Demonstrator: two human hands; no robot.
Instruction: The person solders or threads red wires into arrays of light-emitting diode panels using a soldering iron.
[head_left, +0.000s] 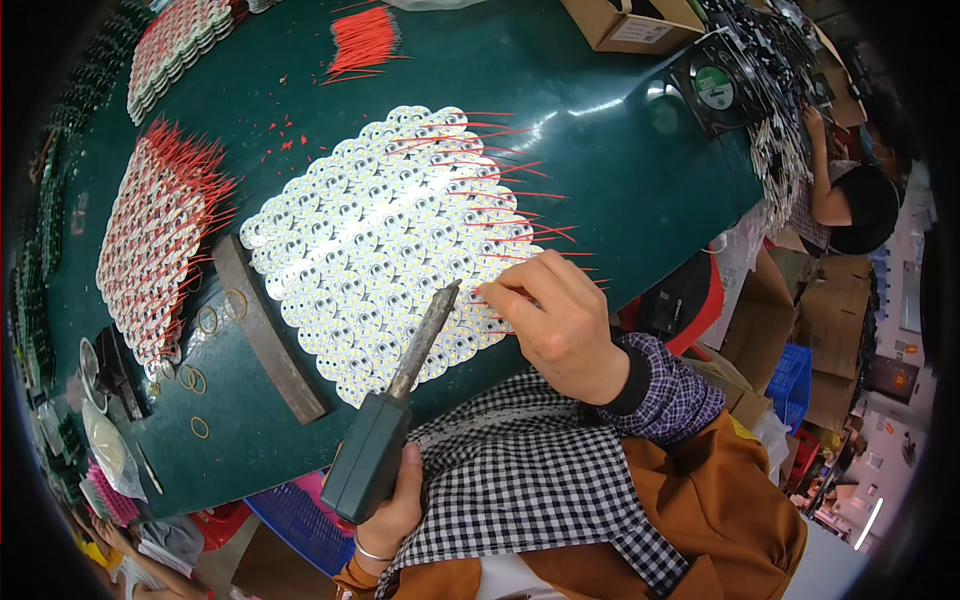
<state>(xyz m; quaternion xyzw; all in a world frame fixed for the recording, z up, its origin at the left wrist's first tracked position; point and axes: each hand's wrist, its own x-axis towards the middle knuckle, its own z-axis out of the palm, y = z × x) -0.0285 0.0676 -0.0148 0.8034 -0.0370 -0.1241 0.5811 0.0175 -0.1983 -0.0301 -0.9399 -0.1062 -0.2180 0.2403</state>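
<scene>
I see the white LED-board panel (385, 235) lying on the green counter (625, 185), 10 o'clock of frame centre, red wires (530, 194) sticking out at its 3 o'clock edge. Left hand (398, 505) wrapped round the soldering iron (368, 462), tip over panel; can't tell contact. Right hand (563, 325), panel's 4 o'clock, looks pinched on one wire end. Metal bar (265, 340) at panel's 8.
</scene>
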